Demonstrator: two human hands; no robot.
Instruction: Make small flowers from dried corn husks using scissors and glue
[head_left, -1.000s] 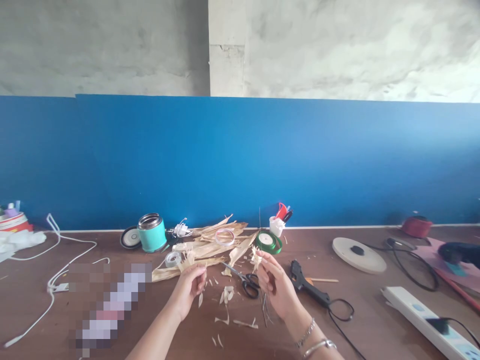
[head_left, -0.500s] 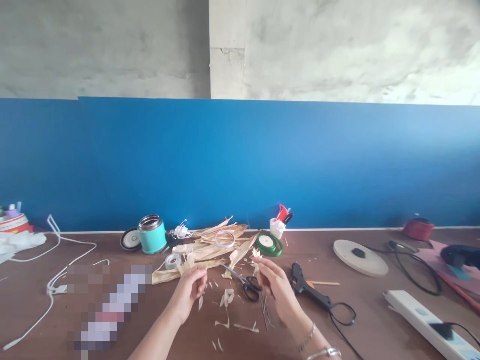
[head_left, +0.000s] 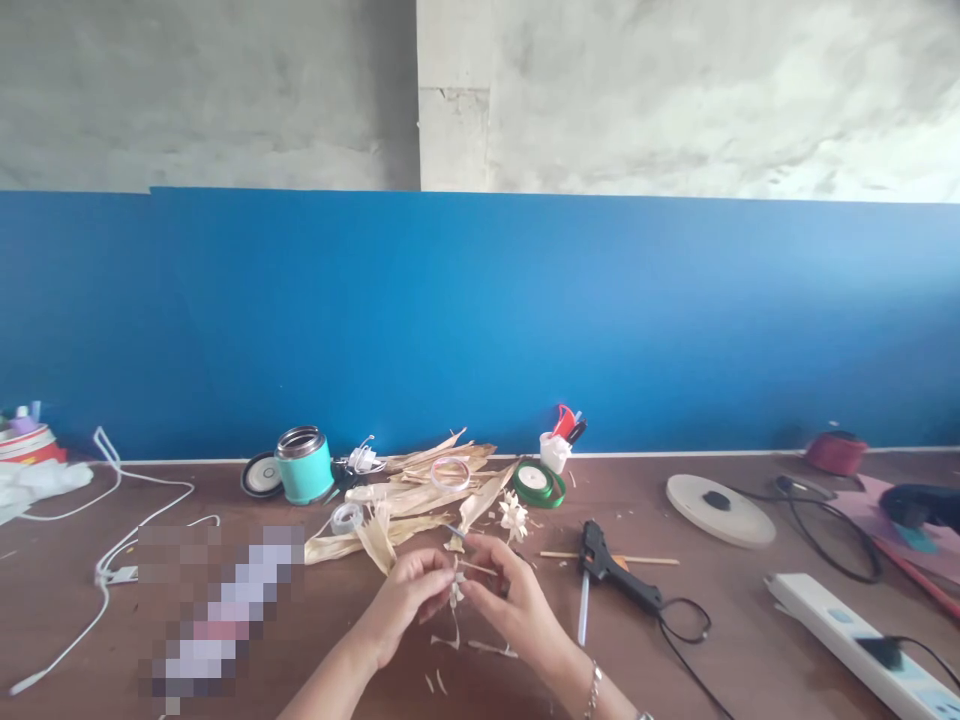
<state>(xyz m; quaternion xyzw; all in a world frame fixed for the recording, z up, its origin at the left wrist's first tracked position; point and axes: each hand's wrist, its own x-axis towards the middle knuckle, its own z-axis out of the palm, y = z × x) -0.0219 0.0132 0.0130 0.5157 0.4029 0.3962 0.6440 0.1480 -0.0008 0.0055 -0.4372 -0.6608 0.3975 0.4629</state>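
My left hand and my right hand meet low in the middle of the brown table. The fingertips of both are pinched on a small pale husk piece between them. A wide dry husk strip rises beside my left hand's fingers. A small husk flower stands just above my right hand; I cannot tell whether that hand holds its stem. The scissors are mostly hidden behind my hands, with only the blade tip showing. Husk scraps lie on the table beneath my hands.
A heap of dry husks lies behind, with tape rolls, a green ribbon spool and a teal flask. A black glue gun with its cord lies right of my hands. Farther right are a white disc and a power strip. White cable trails at left.
My hands have come together from apart, and both now pinch a small husk piece over the scissors. The glue gun now lies with its nozzle pointing down toward me.
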